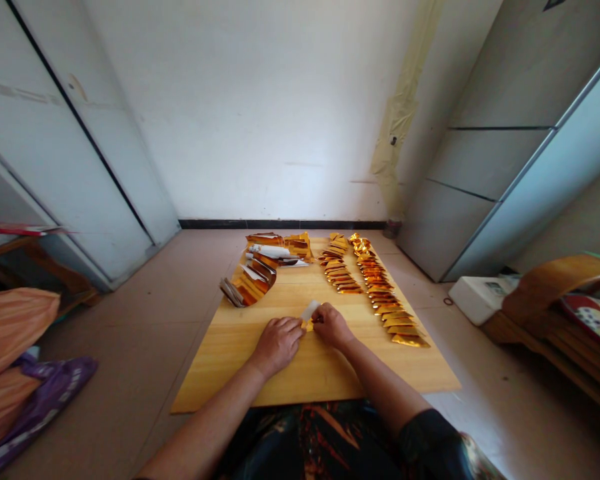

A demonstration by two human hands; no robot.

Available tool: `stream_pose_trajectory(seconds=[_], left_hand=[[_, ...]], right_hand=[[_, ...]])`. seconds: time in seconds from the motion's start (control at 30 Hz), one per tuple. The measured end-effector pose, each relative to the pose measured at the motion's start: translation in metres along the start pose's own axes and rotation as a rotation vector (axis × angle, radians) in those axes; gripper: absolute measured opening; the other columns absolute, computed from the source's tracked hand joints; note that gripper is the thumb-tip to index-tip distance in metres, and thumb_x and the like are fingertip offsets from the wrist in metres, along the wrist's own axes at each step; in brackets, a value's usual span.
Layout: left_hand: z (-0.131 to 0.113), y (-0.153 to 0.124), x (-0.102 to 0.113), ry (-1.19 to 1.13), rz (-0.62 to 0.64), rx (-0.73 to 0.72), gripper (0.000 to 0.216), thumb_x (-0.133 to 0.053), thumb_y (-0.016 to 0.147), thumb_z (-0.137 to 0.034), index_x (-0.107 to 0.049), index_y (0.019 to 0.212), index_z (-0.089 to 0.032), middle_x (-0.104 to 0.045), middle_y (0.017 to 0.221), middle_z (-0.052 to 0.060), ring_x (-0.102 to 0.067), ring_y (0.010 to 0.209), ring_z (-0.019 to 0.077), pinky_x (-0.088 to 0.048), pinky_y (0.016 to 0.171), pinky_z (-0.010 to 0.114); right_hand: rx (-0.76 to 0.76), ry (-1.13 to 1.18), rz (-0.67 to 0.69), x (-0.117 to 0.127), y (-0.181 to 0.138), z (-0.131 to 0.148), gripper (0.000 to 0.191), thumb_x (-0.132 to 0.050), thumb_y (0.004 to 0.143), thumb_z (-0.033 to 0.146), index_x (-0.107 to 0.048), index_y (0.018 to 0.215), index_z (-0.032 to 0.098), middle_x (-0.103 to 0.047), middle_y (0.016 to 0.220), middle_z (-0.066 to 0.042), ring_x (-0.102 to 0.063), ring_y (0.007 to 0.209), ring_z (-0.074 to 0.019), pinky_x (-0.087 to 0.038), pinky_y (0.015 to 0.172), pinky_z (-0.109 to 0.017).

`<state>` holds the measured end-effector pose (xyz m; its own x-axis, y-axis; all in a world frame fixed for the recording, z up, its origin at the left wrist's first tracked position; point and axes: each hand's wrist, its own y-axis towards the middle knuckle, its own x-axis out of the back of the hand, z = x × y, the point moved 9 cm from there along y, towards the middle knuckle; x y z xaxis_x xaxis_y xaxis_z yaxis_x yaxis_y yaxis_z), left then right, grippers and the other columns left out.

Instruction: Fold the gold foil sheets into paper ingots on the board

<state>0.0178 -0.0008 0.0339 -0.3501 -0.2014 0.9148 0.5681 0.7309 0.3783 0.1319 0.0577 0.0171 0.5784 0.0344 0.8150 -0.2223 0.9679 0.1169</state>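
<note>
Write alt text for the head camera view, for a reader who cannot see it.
The left hand and right hand pinch a small gold foil paper over a wooden board on the floor. Rows of folded gold papers line the board beyond them.

The sheet (310, 312) is a small slip of foil paper, gold on one face and pale white on the other. It is pinched between the left hand (279, 342) and the right hand (331, 325) just above the board (330, 377), with its white corner sticking up past the fingers and its gold part mostly hidden between them. Beyond it on the board lie two slanting rows of folded gold pieces (380, 293) on the right, overlapping like tiles, and a fanned, curving stack (253, 285) of unfolded foil on the left.
</note>
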Motion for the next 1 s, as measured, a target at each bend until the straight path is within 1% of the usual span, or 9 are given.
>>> stream_pose_trajectory(seconds=[0.1, 0.23, 0.33, 0.4, 0.5, 0.63, 0.7, 0.9, 1.0], left_hand=[[0.001, 0.008, 0.001, -0.018, -0.001, 0.023, 0.017, -0.052, 0.085, -0.020, -0.067, 0.092, -0.025, -0.067, 0.106, 0.003, -0.057, 0.101, 0.0180, -0.041, 0.084, 0.034], [0.008, 0.023, -0.003, -0.014, -0.013, 0.130, 0.011, -0.056, 0.084, -0.024, -0.065, 0.077, -0.021, -0.069, 0.093, 0.003, -0.059, 0.094, 0.0186, -0.039, 0.083, 0.035], [0.015, 0.031, -0.007, -0.009, -0.030, 0.219, 0.007, -0.058, 0.082, -0.023, -0.063, 0.081, -0.019, -0.069, 0.090, 0.003, -0.059, 0.092, 0.0190, -0.038, 0.082, 0.035], [0.020, 0.035, -0.009, -0.013, -0.038, 0.255, 0.006, -0.059, 0.081, -0.021, -0.062, 0.085, -0.019, -0.069, 0.092, 0.004, -0.059, 0.092, 0.0191, -0.039, 0.081, 0.034], [0.029, 0.040, -0.011, -0.033, -0.035, 0.251, 0.007, -0.058, 0.080, -0.017, -0.061, 0.085, -0.020, -0.068, 0.094, 0.003, -0.058, 0.096, 0.0191, -0.038, 0.083, 0.034], [0.042, 0.047, -0.014, -0.084, -0.036, 0.233, 0.012, -0.055, 0.080, -0.012, -0.063, 0.079, -0.021, -0.069, 0.098, 0.001, -0.056, 0.104, 0.0188, -0.038, 0.088, 0.035], [0.046, 0.050, -0.014, -0.087, -0.046, 0.231, 0.014, -0.054, 0.081, -0.012, -0.064, 0.077, -0.021, -0.068, 0.097, 0.002, -0.055, 0.102, 0.0188, -0.038, 0.087, 0.035], [0.037, 0.056, -0.019, 0.016, -0.036, 0.166, 0.017, -0.054, 0.083, -0.016, -0.066, 0.071, -0.020, -0.063, 0.083, 0.006, -0.052, 0.088, 0.0204, -0.039, 0.075, 0.034], [0.032, 0.056, -0.023, 0.045, 0.002, 0.142, 0.018, -0.053, 0.083, -0.015, -0.065, 0.070, -0.019, -0.061, 0.079, 0.006, -0.052, 0.084, 0.0201, -0.039, 0.073, 0.033]], right_hand=[[0.032, 0.021, 0.014, 0.000, 0.001, -0.003, 0.023, -0.051, 0.066, 0.001, -0.063, 0.074, 0.019, -0.060, 0.082, -0.001, -0.056, 0.074, -0.0112, -0.041, 0.067, -0.019], [0.071, -0.018, 0.026, -0.003, 0.003, -0.003, 0.019, -0.054, 0.070, 0.005, -0.066, 0.076, 0.018, -0.062, 0.087, -0.003, -0.058, 0.076, -0.0118, -0.042, 0.068, -0.019], [0.107, -0.071, 0.050, -0.004, 0.007, 0.001, 0.020, -0.055, 0.074, 0.008, -0.070, 0.081, 0.019, -0.064, 0.091, -0.004, -0.059, 0.080, -0.0125, -0.042, 0.070, -0.019], [0.156, -0.106, 0.106, -0.004, 0.012, 0.005, 0.021, -0.054, 0.076, 0.009, -0.071, 0.081, 0.019, -0.065, 0.090, -0.003, -0.060, 0.080, -0.0125, -0.042, 0.071, -0.019], [0.259, -0.164, 0.185, 0.001, 0.018, 0.012, 0.021, -0.055, 0.077, 0.009, -0.073, 0.077, 0.021, -0.067, 0.085, -0.002, -0.060, 0.078, -0.0127, -0.042, 0.071, -0.020], [0.453, -0.180, 0.147, 0.015, 0.019, 0.020, 0.021, -0.055, 0.079, 0.008, -0.072, 0.075, 0.021, -0.068, 0.079, -0.002, -0.059, 0.078, -0.0133, -0.040, 0.076, -0.022], [0.506, -0.167, 0.122, 0.019, 0.014, 0.019, 0.021, -0.054, 0.081, 0.010, -0.071, 0.076, 0.020, -0.069, 0.080, -0.002, -0.060, 0.078, -0.0131, -0.040, 0.078, -0.023], [0.519, -0.132, 0.072, 0.024, -0.004, 0.008, 0.017, -0.055, 0.086, 0.021, -0.069, 0.094, 0.023, -0.068, 0.099, -0.003, -0.059, 0.093, -0.0148, -0.038, 0.086, -0.027], [0.523, -0.116, 0.080, 0.023, -0.008, 0.004, 0.015, -0.058, 0.085, 0.025, -0.069, 0.096, 0.023, -0.068, 0.101, -0.004, -0.059, 0.096, -0.0159, -0.037, 0.086, -0.028]])
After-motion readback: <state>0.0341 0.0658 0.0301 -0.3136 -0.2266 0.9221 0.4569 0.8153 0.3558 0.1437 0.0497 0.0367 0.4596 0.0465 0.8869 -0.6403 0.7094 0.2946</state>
